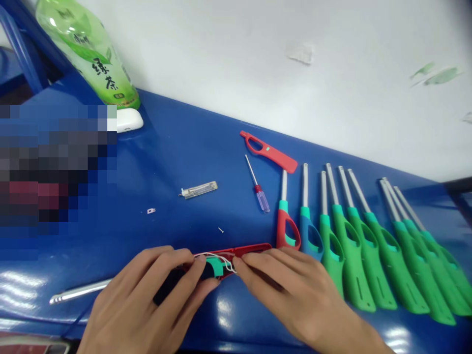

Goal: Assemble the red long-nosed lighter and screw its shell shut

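At the table's front edge, an opened long-nosed gas lighter lies between my hands. Its red half shell [258,248] holds a teal trigger piece [217,266] and a black part. The metal tube [79,291] sticks out to the left, past my left hand [143,295], whose fingers close around the lighter's body. Thin white wires [221,257] loop over the trigger piece. Fingertips of my right hand [295,290] are pressed together at the wire ends, over the shell's right part. The exact pinch is partly hidden by the fingers.
Behind lie a clear fuel tank [200,190], a screwdriver [258,186], a red shell cover [271,153], a screw [220,229] and a small pale part [151,211]. Rightward, several green lighters [354,270] line up beside a red one [283,226] and a blue one [309,231]. A bottle [92,54] stands back left.
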`<move>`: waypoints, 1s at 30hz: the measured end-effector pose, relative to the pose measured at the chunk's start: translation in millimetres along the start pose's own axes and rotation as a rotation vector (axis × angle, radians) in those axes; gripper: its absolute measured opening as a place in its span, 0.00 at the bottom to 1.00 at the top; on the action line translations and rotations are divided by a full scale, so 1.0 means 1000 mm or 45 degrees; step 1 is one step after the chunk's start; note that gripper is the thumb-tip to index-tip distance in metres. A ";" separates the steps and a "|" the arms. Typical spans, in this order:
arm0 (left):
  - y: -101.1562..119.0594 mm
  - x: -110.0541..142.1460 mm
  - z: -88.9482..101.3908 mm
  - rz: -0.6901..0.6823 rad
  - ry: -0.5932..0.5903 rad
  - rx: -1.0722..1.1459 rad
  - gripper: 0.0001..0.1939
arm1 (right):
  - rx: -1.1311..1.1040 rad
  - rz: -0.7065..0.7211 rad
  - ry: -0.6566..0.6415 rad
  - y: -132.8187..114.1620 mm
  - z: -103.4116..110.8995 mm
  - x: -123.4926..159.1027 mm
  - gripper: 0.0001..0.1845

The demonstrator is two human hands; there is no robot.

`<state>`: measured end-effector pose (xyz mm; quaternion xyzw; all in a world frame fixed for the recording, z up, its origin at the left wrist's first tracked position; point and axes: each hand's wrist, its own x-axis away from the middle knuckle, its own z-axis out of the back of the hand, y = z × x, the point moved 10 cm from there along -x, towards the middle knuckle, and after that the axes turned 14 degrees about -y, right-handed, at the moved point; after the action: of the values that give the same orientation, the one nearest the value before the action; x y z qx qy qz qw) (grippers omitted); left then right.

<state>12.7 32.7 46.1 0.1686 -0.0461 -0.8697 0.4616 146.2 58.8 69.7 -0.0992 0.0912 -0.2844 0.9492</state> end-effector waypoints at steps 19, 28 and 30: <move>0.000 -0.002 0.000 0.015 -0.013 0.022 0.06 | -0.007 0.003 -0.028 -0.002 -0.005 0.000 0.19; -0.002 0.013 -0.005 0.068 0.002 0.072 0.11 | -0.012 0.056 -0.085 -0.010 -0.010 0.000 0.20; -0.004 0.015 -0.004 0.084 0.011 0.071 0.11 | 0.001 0.060 -0.096 -0.010 -0.011 0.001 0.19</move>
<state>3.5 22.6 37.5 0.1837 -0.0740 -0.8517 0.4852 138.9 48.4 61.2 -0.1072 0.0575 -0.2583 0.9584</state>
